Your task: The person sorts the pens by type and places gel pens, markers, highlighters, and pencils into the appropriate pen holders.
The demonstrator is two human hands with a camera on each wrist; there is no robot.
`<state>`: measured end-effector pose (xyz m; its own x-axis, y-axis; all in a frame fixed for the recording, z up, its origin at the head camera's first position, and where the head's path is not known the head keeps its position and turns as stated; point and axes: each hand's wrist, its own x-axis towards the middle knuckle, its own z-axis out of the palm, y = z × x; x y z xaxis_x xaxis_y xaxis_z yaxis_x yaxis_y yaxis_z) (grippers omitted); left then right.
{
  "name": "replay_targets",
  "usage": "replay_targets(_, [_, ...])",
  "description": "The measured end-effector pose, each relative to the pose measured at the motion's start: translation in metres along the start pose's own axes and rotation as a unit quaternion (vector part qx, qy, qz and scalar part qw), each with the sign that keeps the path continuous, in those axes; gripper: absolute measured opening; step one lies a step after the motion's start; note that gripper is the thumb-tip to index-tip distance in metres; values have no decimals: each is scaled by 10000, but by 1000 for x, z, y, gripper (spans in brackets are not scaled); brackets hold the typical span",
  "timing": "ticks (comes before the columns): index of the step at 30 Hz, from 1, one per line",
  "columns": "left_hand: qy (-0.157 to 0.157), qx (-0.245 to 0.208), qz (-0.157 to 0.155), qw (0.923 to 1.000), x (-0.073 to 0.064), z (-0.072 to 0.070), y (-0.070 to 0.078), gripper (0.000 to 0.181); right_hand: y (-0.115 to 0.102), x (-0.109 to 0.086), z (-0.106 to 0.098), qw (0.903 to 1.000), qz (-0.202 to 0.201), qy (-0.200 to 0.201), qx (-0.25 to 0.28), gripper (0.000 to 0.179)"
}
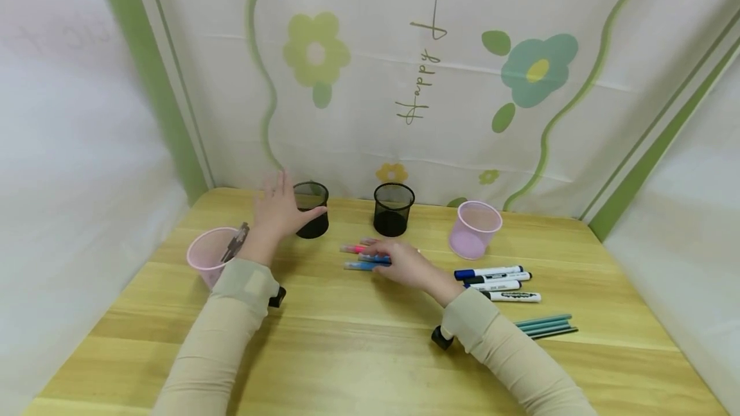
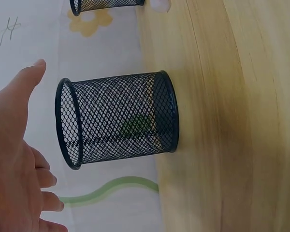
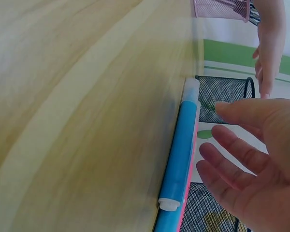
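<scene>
My left hand (image 1: 277,214) is spread, thumb apart from the fingers, beside the left black mesh pen cup (image 1: 313,226). In the left wrist view that cup (image 2: 118,118) stands upright on the table with a gap between it and the hand (image 2: 17,159). Over a small group of colored markers hovers my right hand (image 1: 405,265), its fingers loosely bent. The group has blue markers (image 1: 357,266) and pink markers (image 1: 350,248), partly hidden by the fingers. Seen from the right wrist, a blue marker (image 3: 181,150) lies on the wood, and the fingers (image 3: 232,164) hold nothing.
Another black mesh cup (image 1: 391,218) stands at the back middle. A pink mesh cup (image 1: 470,242) is right of it; a second pink cup (image 1: 203,259) at left has dark pens inside. Several whiteboard markers (image 1: 503,286) and teal pencils (image 1: 546,324) lie at right. A printed curtain (image 1: 370,114) hangs behind.
</scene>
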<state>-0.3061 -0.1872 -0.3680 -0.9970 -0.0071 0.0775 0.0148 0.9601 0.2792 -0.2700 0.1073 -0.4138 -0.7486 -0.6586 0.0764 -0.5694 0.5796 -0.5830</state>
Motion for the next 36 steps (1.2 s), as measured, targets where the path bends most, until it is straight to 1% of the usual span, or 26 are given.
replay_targets(4, [34, -72, -43, 10000, 4, 3, -2, 129, 2, -1, -1, 9999, 68, 1, -79, 35])
replay_targets(7, [62, -38, -82, 9999, 6, 5, -3, 129, 4, -1, -2, 9999, 94, -29, -138, 36])
replay_targets(11, [9, 92, -147, 9999, 8, 9, -1, 132, 4, 0, -2, 9993, 200, -79, -305, 35])
replay_targets(15, [-59, 92, -191, 9998, 10, 11, 2, 131, 2, 3, -2, 9983, 283, -135, -484, 35])
replay_targets(20, [-68, 55, -222, 9997, 11, 11, 4, 127, -1, 5, 0, 9967, 145, -154, -783, 34])
replay_targets(26, [-53, 16, -150, 9999, 14, 14, 2, 129, -3, 7, 3, 9931, -106, -149, -1158, 33])
replay_targets(32, [-48, 77, -120, 9999, 16, 16, -1, 129, -3, 8, 6, 9913, -64, -220, -1293, 32])
replay_targets(36, [-54, 125, -153, 9998, 16, 18, -3, 127, -3, 9, 7, 9900, -1, -248, -1387, 32])
